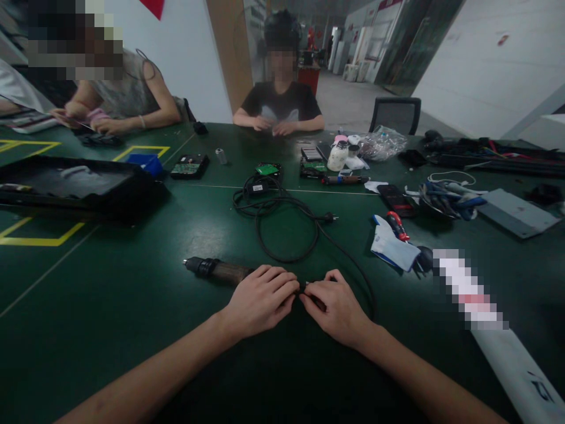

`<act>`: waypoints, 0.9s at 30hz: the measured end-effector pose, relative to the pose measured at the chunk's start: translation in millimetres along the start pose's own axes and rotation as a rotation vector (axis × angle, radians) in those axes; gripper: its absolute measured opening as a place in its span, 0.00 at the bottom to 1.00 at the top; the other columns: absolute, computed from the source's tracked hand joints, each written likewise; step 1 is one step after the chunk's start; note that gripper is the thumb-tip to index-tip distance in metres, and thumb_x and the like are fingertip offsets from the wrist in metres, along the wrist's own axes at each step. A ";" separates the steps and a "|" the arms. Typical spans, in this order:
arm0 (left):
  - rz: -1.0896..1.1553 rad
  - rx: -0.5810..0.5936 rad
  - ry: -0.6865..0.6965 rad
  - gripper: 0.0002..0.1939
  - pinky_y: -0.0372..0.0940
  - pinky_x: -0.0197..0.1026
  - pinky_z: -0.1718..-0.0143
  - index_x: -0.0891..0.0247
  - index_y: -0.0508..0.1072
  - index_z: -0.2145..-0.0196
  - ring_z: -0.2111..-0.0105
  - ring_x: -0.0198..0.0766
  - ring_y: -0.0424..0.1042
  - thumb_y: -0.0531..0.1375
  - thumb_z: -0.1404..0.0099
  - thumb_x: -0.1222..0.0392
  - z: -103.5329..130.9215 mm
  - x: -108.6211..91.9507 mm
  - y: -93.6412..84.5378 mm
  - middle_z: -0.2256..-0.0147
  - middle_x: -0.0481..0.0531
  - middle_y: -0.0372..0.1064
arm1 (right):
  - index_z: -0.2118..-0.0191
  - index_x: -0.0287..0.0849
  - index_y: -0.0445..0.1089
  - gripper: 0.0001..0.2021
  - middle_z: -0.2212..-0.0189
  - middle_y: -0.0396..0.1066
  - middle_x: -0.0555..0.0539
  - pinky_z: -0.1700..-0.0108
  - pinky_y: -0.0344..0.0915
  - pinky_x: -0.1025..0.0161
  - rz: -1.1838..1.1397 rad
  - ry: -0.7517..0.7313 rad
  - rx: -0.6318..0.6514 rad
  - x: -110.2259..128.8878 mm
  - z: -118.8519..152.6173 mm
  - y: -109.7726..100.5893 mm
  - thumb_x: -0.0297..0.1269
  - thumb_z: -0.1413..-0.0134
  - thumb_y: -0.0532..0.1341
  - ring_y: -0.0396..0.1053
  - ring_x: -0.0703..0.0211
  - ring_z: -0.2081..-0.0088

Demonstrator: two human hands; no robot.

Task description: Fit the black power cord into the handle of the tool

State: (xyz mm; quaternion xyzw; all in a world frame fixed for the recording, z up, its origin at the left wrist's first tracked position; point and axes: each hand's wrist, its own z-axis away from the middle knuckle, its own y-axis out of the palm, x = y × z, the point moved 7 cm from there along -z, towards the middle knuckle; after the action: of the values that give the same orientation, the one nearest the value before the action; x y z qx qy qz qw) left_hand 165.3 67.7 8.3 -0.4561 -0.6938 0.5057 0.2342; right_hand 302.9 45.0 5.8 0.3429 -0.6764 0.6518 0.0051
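Here, left hand [263, 299] wraps a cylindrical tool [227, 271], right hand [339, 307] pinches black cable [317, 228].

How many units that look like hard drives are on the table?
3: the left unit near the blue bin, the middle unit just beyond the labelled adapter, the right unit near the white jar. Others may be hidden in the clutter.

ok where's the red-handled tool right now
In the head view, the red-handled tool lies on the right side of the green table, beyond the right hand, next to the white-and-blue cloth.
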 end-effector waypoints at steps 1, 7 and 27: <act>0.000 0.008 0.008 0.11 0.64 0.48 0.47 0.58 0.70 0.50 0.49 0.42 0.71 0.57 0.28 0.58 0.1 -0.6 0.5 0.48 0.50 0.73 | 0.66 0.43 0.68 0.11 0.71 0.72 0.52 0.54 0.52 0.57 0.000 0.000 -0.001 0.1 0.1 -0.2 0.37 0.30 0.55 0.64 0.62 0.70; -0.006 -0.006 -0.011 0.10 0.64 0.48 0.47 0.59 0.70 0.50 0.49 0.43 0.71 0.56 0.27 0.58 0.4 1.3 1.2 0.48 0.51 0.72 | 0.67 0.43 0.67 0.12 0.71 0.72 0.52 0.54 0.52 0.57 -0.007 -0.004 0.006 0.5 -0.3 -1.6 0.36 0.30 0.55 0.64 0.62 0.70; -0.010 0.035 0.010 0.11 0.63 0.49 0.48 0.57 0.70 0.49 0.48 0.43 0.70 0.57 0.29 0.59 1.1 -0.9 3.2 0.47 0.49 0.71 | 0.67 0.43 0.67 0.11 0.72 0.71 0.52 0.54 0.52 0.56 -0.008 -0.004 -0.005 -0.6 0.9 -0.1 0.37 0.30 0.55 0.64 0.62 0.70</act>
State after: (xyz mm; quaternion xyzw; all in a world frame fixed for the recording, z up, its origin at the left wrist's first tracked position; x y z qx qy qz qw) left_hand 166.1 66.6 5.0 -0.4511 -0.6859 0.5143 0.2480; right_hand 303.8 44.4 5.5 0.3470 -0.6765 0.6495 0.0072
